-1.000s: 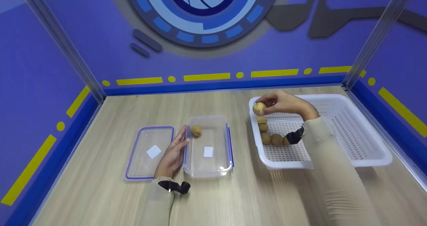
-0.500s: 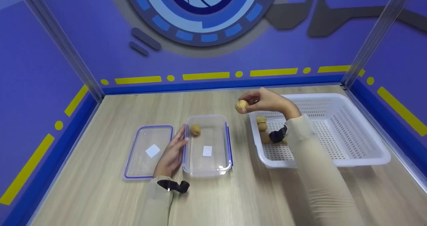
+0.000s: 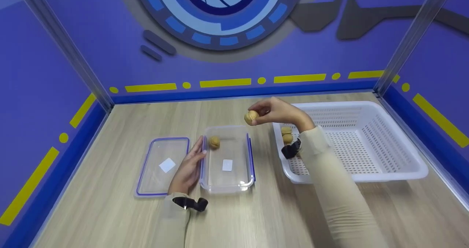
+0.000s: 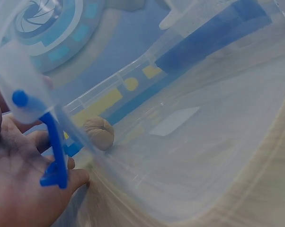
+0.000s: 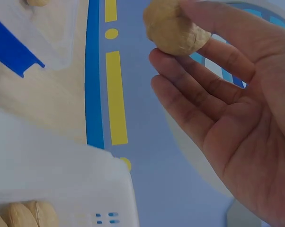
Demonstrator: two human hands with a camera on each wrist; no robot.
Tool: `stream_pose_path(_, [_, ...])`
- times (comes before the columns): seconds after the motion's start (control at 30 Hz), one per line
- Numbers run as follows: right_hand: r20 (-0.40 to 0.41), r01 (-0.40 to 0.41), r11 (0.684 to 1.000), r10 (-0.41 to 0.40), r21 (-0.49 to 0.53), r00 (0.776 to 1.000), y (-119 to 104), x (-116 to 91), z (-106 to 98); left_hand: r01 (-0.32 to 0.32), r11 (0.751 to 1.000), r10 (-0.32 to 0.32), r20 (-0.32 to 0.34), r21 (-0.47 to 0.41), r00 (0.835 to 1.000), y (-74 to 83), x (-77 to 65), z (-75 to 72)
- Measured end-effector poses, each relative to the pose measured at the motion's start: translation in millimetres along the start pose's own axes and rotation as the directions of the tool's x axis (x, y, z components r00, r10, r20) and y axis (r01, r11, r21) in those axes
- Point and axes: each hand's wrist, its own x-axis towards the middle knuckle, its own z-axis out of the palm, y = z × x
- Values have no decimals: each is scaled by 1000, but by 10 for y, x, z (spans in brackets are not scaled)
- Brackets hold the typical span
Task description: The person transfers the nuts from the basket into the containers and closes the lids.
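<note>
My right hand (image 3: pixel 279 111) pinches a walnut (image 3: pixel 251 117) between thumb and fingers, raised between the white basket and the clear plastic container (image 3: pixel 228 184). In the right wrist view the walnut (image 5: pixel 171 30) is at the fingertips, the other fingers loosely bent below it. My left hand (image 3: pixel 187 170) rests along the container's left side with fingers fairly straight and the thumb at the rim. Inside the container, one walnut (image 3: pixel 214 143) lies in the far left corner. Its blue side latch (image 4: pixel 56 151) hangs down in front of my left palm in the left wrist view.
A clear lid with a blue seal (image 3: pixel 163 167) lies left of the container, partly behind my left hand. On the right stands the white perforated basket (image 3: pixel 403 174), with several walnuts (image 3: pixel 287 138) along its left wall, some hidden by my right wrist.
My right hand has carried the walnut left, out from over the basket's left rim toward the container's far right corner. The left hand and container stay in place.
</note>
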Motion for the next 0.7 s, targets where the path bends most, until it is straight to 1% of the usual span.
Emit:
stream_pose_path(0.37, [-10, -13, 1000, 13, 12, 1000, -71, 135, 155, 4, 1000, -4, -2, -11, 1000, 15, -8, -5])
stream_pose_path(0.6, [3, 35, 999, -35, 34, 999, -112, 222, 277, 8, 1000, -8, -13, -7, 1000, 9, -12, -3])
stream_pose_path(0.7, [-3, 42, 998, -42, 38, 999, -123, 253, 334, 10, 1000, -10, -13, 1, 1000, 6, -16, -2])
